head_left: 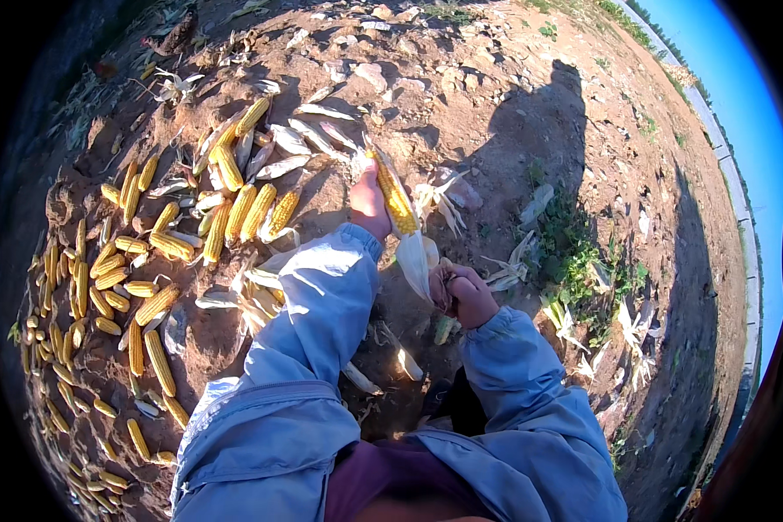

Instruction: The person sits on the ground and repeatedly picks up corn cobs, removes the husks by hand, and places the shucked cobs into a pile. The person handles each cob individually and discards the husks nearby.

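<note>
An ear of corn [395, 202] stretches between my two hands, its yellow kernels bare along the middle. My left hand [369, 198] is closed around its upper left side, near the far tip. Pale husk [416, 263] is peeled down toward me from the lower end. My right hand [465, 294] is closed on the gathered bottom of that husk, close to the stalk end; the fingertips are partly hidden. Just left of my left hand lie several husked ears [250, 209] in a loose pile, with unhusked pale ears [313, 132] beyond them.
Many bare yellow cobs [113, 270] are strewn over the brown soil at the left. Torn husks [444, 202] lie right of the ear. Green weeds [574, 261] grow at the right, near my shadow [539, 130]. Stones [371, 76] dot the far ground.
</note>
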`<state>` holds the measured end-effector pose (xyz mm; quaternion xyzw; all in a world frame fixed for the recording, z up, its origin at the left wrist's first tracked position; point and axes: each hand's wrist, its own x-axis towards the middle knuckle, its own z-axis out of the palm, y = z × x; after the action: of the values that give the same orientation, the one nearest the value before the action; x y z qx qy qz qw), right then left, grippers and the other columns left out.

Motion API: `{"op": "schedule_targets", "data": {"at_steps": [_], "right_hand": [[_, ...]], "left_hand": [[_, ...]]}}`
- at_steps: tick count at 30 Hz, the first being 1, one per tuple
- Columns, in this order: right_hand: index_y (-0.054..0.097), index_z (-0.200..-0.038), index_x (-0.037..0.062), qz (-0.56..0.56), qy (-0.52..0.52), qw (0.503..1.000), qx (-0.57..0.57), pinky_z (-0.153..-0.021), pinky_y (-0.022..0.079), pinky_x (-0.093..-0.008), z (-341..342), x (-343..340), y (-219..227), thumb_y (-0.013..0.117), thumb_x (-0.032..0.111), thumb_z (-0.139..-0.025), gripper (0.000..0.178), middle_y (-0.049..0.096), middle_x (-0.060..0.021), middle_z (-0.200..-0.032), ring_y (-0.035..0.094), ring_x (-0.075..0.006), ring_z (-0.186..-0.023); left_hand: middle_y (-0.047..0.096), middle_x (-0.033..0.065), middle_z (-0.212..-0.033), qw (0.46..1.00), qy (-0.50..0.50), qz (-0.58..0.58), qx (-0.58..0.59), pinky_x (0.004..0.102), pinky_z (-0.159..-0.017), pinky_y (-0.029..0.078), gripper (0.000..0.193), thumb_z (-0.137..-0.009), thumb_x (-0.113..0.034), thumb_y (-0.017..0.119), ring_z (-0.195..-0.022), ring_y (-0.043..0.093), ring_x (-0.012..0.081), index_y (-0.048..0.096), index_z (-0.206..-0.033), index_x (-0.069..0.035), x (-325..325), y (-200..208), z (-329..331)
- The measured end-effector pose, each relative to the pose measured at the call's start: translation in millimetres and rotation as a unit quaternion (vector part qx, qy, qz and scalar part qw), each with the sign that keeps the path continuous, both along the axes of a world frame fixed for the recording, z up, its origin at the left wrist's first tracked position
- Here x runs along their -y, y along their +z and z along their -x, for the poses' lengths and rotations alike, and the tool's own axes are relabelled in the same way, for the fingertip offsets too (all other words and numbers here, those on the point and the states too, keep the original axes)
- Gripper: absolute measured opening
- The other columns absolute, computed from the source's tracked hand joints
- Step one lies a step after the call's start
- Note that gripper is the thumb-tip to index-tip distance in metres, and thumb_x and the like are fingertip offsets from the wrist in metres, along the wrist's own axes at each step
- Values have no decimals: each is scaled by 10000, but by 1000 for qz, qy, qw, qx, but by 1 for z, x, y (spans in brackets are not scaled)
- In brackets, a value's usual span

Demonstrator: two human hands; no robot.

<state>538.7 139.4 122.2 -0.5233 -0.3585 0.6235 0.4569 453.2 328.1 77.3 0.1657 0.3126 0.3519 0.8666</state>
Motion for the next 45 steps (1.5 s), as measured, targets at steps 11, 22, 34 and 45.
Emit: {"op": "schedule_targets", "data": {"at_steps": [11, 22, 34, 45], "right_hand": [[460, -1174, 19, -87, -195, 973, 84, -449, 331, -202, -16, -18, 19, 430, 371, -900, 447, 559, -9, -810, 382, -41, -510], [597, -1018, 35, -106, -194, 971, 96, -453, 311, -172, -23, -13, 47, 462, 349, -903, 360, 555, 19, -680, 405, -19, -504], [598, -939, -8, -112, -235, 955, -142, -369, 311, -201, -10, -17, 41, 364, 334, -934, 415, 575, -44, -659, 365, -55, -399], [558, -1050, -19, -156, -247, 932, -212, -421, 353, -210, 12, -13, 57, 269, 394, -948, 514, 609, -123, -852, 379, -56, -451]], "left_hand": [[579, 112, -756, 944, -221, -234, 72, 295, -586, 472, 596, -902, -527, 261, -649, 575, 190, 526, -993, -1, 29, 18, 26], [591, 113, -859, 826, -244, -505, -61, 257, -640, 478, 427, -940, -341, 333, -724, 581, 144, 515, -1019, 37, 70, 26, 15], [582, 81, -924, 859, -128, -494, -44, 253, -729, 427, 426, -937, -314, 342, -821, 530, 117, 555, -1056, 35, 71, 21, 20], [440, 157, -1112, 899, -94, -415, 108, 288, -751, 406, 630, -845, -270, 512, -906, 489, 168, 173, -1299, 7, 114, 43, 34]]}}
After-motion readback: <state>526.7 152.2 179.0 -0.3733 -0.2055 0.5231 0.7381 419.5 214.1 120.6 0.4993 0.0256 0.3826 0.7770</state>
